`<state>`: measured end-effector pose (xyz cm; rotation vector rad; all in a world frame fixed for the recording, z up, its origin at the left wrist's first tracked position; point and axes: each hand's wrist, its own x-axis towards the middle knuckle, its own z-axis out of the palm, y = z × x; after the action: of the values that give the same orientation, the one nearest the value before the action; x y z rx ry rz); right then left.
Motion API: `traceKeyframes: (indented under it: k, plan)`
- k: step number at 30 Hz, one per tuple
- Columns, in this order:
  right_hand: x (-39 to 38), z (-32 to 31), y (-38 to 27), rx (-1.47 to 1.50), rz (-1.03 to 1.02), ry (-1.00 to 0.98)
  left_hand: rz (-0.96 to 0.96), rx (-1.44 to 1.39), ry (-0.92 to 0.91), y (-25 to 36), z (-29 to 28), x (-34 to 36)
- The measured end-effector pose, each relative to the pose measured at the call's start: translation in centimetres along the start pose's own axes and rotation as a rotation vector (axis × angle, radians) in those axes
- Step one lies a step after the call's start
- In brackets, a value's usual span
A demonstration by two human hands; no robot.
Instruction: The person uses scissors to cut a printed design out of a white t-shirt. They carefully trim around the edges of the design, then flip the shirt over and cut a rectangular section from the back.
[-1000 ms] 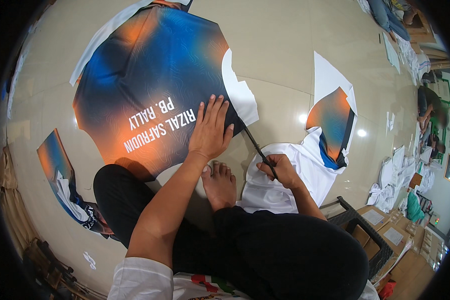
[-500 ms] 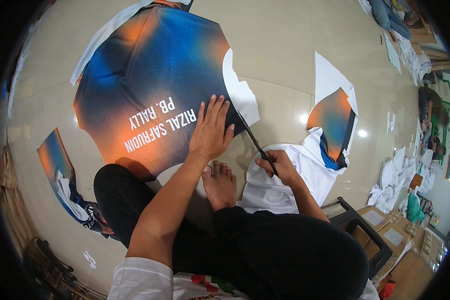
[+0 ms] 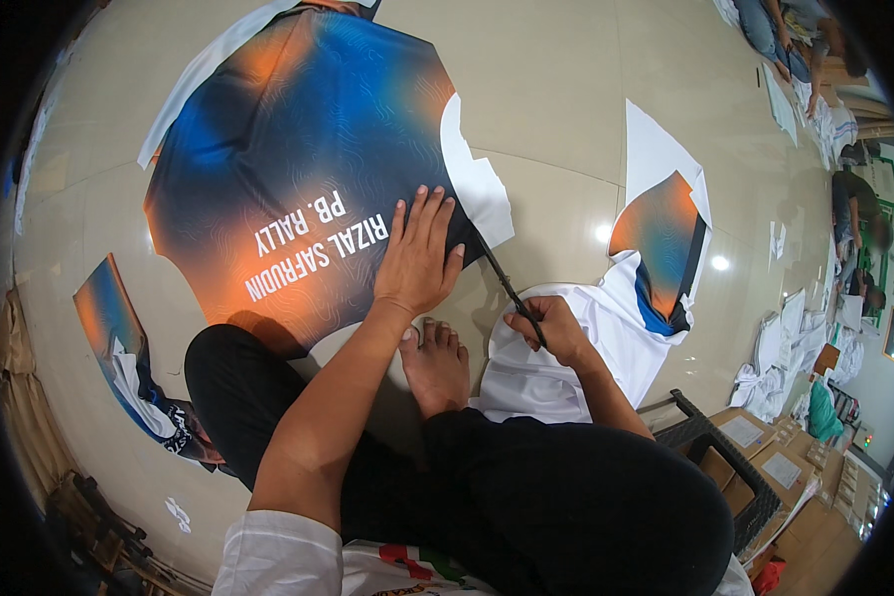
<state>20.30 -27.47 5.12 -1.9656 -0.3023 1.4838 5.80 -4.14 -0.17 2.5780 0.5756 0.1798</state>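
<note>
A printed fabric panel (image 3: 298, 149) in blue, black and orange, with white lettering, lies spread on the floor. My left hand (image 3: 419, 248) presses flat on its right part, fingers stretched out. In my right hand (image 3: 554, 330) is a pair of black scissors (image 3: 508, 285), gripped by the handles. Their blades point up and left to the panel's edge, just right of my left fingers, and look nearly closed. A white offcut strip (image 3: 480, 189) hangs along that edge, beyond the blade tips. Under my right hand lies a bunched white cloth (image 3: 591, 363).
Another printed piece (image 3: 656, 233) with white margins lies at right, and a narrow printed piece (image 3: 119, 328) at left. My bare foot (image 3: 437, 368) rests between my arms. A black crate (image 3: 715, 447) and cardboard boxes (image 3: 780, 467) stand at lower right. Other people sit at far right.
My left hand stays in place on the panel. The scissors' blades look closer together at the panel's edge. At the upper right, another person's arm has come into view.
</note>
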Motion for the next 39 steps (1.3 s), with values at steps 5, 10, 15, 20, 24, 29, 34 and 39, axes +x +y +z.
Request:
traceKeyframes:
  k: [5,10,15,20,24,29,34,39]
  plan:
    - [-0.2,0.1,0.0,0.015,0.020,-0.006,0.000,0.005,-0.003,0.0,0.0,0.0]
    - [0.0,0.3,-0.5,0.042,0.005,0.006,-0.006,-0.005,-0.011,0.0,0.0,0.0]
    - [0.7,0.5,-1.1,0.051,-0.006,0.004,-0.003,-0.001,-0.008,-0.2,0.1,0.0]
    - [1.3,0.9,-1.0,0.104,0.021,0.004,-0.001,0.000,-0.006,-0.3,0.1,0.0]
    - [1.3,1.0,-0.8,0.086,0.014,0.008,0.004,-0.020,0.003,-0.2,0.0,-0.1]
    - [1.0,1.1,-0.6,0.115,0.013,0.003,0.004,-0.026,0.006,-0.1,-0.1,0.0]
    - [1.0,1.2,-0.7,0.108,-0.006,0.003,0.005,-0.025,0.010,0.0,-0.1,-0.1]
    - [1.8,1.2,-1.2,0.109,-0.035,0.001,0.006,-0.037,0.008,-0.1,-0.2,0.0]
